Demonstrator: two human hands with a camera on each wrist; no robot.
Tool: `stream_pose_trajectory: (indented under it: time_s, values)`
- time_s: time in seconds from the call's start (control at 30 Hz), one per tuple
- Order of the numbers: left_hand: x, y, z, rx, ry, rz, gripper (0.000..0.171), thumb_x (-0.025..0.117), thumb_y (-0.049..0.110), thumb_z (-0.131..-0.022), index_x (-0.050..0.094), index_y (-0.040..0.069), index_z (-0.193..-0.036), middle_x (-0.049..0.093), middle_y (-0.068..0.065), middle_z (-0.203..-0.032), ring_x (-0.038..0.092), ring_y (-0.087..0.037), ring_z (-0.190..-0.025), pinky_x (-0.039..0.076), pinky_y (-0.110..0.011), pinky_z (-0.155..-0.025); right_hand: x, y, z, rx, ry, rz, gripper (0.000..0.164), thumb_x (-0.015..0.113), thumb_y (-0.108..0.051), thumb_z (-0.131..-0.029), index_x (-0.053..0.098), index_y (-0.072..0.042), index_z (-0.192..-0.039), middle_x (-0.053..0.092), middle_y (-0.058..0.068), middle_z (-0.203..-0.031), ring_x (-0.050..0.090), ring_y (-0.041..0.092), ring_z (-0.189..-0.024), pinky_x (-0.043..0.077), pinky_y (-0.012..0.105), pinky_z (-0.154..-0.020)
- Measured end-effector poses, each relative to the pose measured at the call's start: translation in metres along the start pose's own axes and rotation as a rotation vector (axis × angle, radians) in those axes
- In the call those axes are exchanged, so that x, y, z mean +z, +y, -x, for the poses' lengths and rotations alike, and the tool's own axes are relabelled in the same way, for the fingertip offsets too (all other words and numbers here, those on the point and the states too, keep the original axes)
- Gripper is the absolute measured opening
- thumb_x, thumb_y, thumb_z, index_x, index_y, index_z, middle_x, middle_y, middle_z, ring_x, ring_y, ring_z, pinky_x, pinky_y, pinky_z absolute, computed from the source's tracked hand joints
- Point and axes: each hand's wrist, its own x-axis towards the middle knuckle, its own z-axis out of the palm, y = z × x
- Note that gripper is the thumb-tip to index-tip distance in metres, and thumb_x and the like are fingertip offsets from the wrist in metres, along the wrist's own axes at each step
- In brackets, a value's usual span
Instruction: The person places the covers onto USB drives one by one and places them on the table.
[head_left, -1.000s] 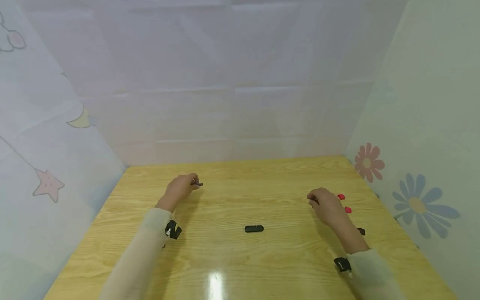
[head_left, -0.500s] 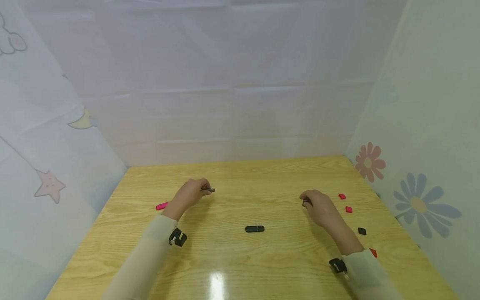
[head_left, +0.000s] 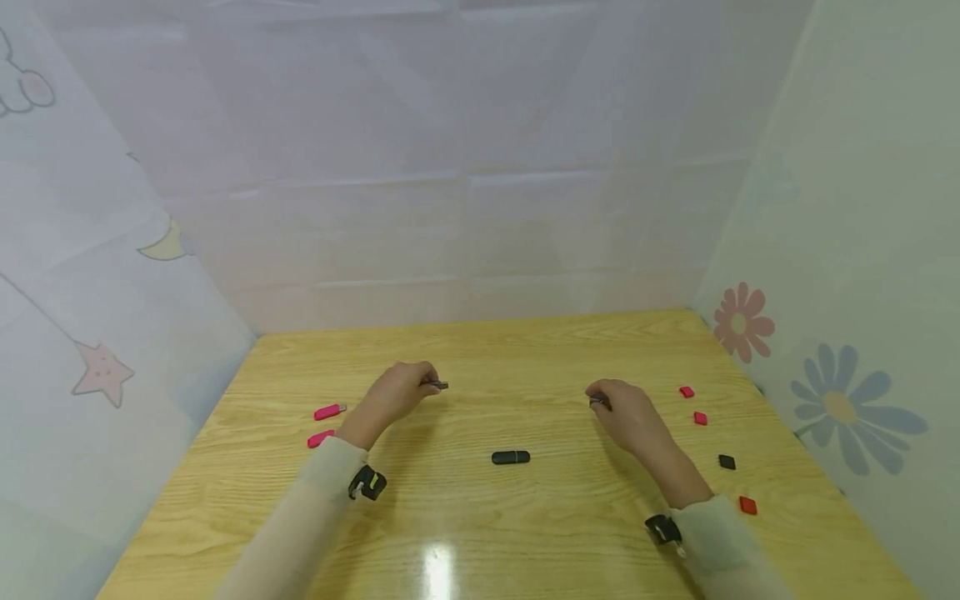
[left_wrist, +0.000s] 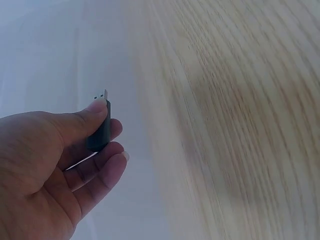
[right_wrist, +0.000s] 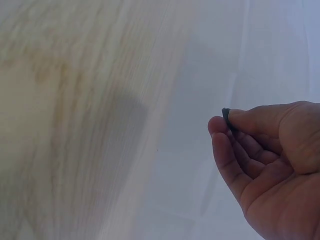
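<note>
My left hand (head_left: 396,393) pinches a black USB flash drive (left_wrist: 100,131) between thumb and fingers, above the far left part of the table. The drive's bare metal plug (left_wrist: 103,94) points toward the right hand in the head view. Across a gap, my right hand (head_left: 632,417) pinches a small black cap (right_wrist: 226,117) between thumb and forefinger, mostly hidden by the fingertips. On the table between the forearms lies a capped black USB flash drive (head_left: 511,457), touched by neither hand.
Beside the left forearm lie two pink USB drives, one with its plug showing (head_left: 328,412) and one partly behind the sleeve (head_left: 321,438). Right of the right hand lie two pink caps (head_left: 686,392) (head_left: 701,418), a black cap (head_left: 727,462) and a red cap (head_left: 747,506). Walls border the wooden table (head_left: 480,517).
Both hands have moved inward, closer to each other, still holding the drive and the cap. The pink drives at left and the black and red caps at right have come into view.
</note>
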Motion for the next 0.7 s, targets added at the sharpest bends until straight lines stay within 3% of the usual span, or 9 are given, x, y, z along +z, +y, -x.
stream_pose_trajectory:
  time_s: [0.7]
  values:
    - [0.015,0.034,0.005,0.105,0.003,-0.025,0.014,0.061,0.026,-0.092,0.064,0.017,-0.102,0.066,0.006,-0.09,0.06,-0.005,-0.076,0.049,-0.024,-0.065,0.016,-0.023,-0.01,-0.046,-0.021,-0.055,0.014,0.062,-0.009,-0.09,0.063,-0.009,-0.104,0.064,0.003,-0.095,0.061,0.017,-0.084,0.052,0.035,-0.072]
